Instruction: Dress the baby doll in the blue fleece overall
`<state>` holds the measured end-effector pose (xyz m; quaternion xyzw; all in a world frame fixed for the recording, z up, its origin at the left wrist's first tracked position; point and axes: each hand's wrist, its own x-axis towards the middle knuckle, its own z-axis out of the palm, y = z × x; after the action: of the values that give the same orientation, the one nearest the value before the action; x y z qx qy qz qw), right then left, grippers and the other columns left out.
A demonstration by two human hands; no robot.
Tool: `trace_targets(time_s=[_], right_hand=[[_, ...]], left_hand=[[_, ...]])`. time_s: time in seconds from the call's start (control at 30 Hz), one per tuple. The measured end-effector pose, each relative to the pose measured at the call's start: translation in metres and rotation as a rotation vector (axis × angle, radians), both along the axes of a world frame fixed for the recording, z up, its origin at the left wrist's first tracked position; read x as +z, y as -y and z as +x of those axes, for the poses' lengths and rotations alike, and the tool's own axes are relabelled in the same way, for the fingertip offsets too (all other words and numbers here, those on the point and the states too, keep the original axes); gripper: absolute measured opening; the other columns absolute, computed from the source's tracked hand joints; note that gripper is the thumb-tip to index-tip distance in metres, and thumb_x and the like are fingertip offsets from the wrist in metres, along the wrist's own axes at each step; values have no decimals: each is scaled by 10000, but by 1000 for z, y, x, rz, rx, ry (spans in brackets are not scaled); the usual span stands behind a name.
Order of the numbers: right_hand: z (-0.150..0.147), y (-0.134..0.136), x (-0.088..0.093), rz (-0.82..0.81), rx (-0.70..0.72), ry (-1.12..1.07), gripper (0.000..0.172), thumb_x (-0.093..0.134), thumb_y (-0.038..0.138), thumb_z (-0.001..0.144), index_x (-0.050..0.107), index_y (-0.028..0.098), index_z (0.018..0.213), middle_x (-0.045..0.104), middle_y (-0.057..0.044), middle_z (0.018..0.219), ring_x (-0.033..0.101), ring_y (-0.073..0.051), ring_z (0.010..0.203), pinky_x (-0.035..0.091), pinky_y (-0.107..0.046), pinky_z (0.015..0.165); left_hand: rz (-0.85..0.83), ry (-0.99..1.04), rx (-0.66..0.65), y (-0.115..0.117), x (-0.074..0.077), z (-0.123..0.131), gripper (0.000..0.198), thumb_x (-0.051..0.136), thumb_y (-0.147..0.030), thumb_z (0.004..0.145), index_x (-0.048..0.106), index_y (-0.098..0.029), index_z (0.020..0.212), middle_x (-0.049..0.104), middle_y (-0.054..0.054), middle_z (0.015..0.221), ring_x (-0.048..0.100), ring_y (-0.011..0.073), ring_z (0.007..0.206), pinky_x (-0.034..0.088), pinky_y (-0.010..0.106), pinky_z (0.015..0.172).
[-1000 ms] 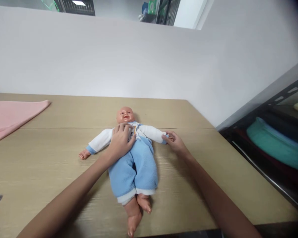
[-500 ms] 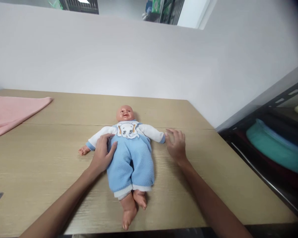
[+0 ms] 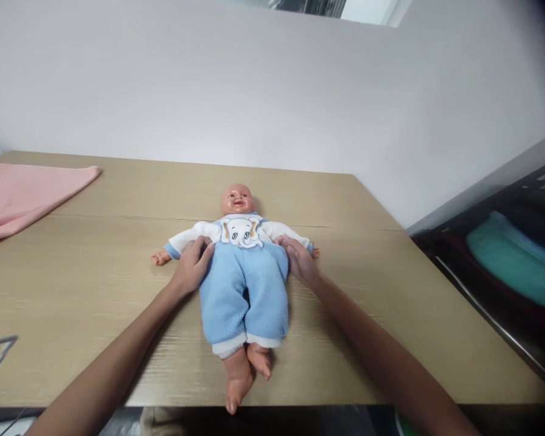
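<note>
A baby doll (image 3: 238, 198) lies face up on the wooden table, its arms spread and its bare feet toward me. It wears a white top with an elephant face (image 3: 243, 232) on the chest and fleecy blue trousers (image 3: 245, 284) with white cuffs. My left hand (image 3: 193, 263) is closed on the trousers at the waist, its thumb on the front and its fingers at the side. At the opposite side of the waist, my right hand (image 3: 301, 259) has its fingers closed on the blue cloth. The fingertips of both hands are partly hidden.
A pink cloth (image 3: 31, 191) lies on the table (image 3: 95, 284) at the far left. A bent grey wire-like piece (image 3: 2, 351) shows at the left edge. Beyond the table stands a white wall (image 3: 200, 91). Dark shelving (image 3: 463, 278) with a teal item (image 3: 513, 260) is at the right.
My right hand has moved left from the doll's sleeve cuff to the side of its waist, uncovering the doll's hand. My left hand stays at the waist. The view has tipped down slightly.
</note>
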<state>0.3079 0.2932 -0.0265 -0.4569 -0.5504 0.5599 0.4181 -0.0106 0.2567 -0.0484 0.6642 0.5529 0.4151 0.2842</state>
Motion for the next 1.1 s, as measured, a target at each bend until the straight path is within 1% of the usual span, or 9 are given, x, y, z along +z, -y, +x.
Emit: trace_targets(time_s=[0.2,0.3,0.4,0.53,0.7,0.8,0.9,1.03,1.1], right_hand=[[-5,-15,15,-41,74,-106,420,809,569,812,678,280,1087,747,-35,1087,697,-277,1067,574,-410,1026],[-7,-18,2,4,40,-136,533,877,469,734,629,304,1177,732,-31,1191,690,-288,1215,549,-429,1132],[-8,-18,-15,159,-7,-15,520,895,512,735,630,291,1125,703,-46,1222,641,-298,1333,469,-438,1253],[-7,-11,-26,300,-64,154,437,801,551,879,644,283,1187,686,-54,1206,633,-284,1230,485,-445,1206],[5,2,-19,489,-161,393,411,721,539,990,640,265,1284,681,-86,1216,606,-268,1019,548,-452,1027],[34,4,-17,667,-252,599,393,702,505,1022,641,253,1317,708,-146,1320,636,-327,1125,525,-523,1097],[83,0,-23,774,-342,753,468,697,497,1008,644,228,1388,718,-198,1413,627,-412,1353,453,-610,1230],[137,-12,-38,678,-283,828,832,790,620,919,585,158,1581,653,-265,1602,587,-465,1506,409,-655,1308],[145,-18,-42,624,-195,817,827,810,633,913,617,169,1570,689,-251,1585,629,-457,1481,435,-657,1294]], left_hand=[[-32,94,-69,-14,0,-8,283,494,-500,1049,493,-265,890,545,-2,871,541,244,879,473,372,856],[-20,113,-70,-24,-1,-11,197,495,-439,1006,513,-264,917,563,10,908,550,250,925,499,369,900],[-5,94,-56,-31,-3,-11,156,494,-408,996,515,-263,941,567,14,925,557,251,947,512,370,929],[49,80,-31,-31,-7,-9,157,490,-400,1018,549,-255,1001,604,24,982,582,252,977,518,381,955],[148,58,33,-26,-9,-10,161,548,-307,977,559,-242,1124,619,45,1054,599,246,955,515,382,917],[297,-37,110,-23,5,-10,309,589,-167,881,570,-245,1179,625,63,1083,601,262,966,517,400,905],[429,-143,104,-21,30,2,295,597,-113,901,600,-259,1158,675,90,1159,624,285,1043,539,431,965],[477,-254,-146,-31,60,44,168,602,-197,1038,648,-248,1192,716,116,1270,640,322,1248,513,481,1121],[450,-346,-320,-46,66,73,202,627,-251,1060,658,-235,1259,715,138,1364,610,345,1369,466,512,1219]])
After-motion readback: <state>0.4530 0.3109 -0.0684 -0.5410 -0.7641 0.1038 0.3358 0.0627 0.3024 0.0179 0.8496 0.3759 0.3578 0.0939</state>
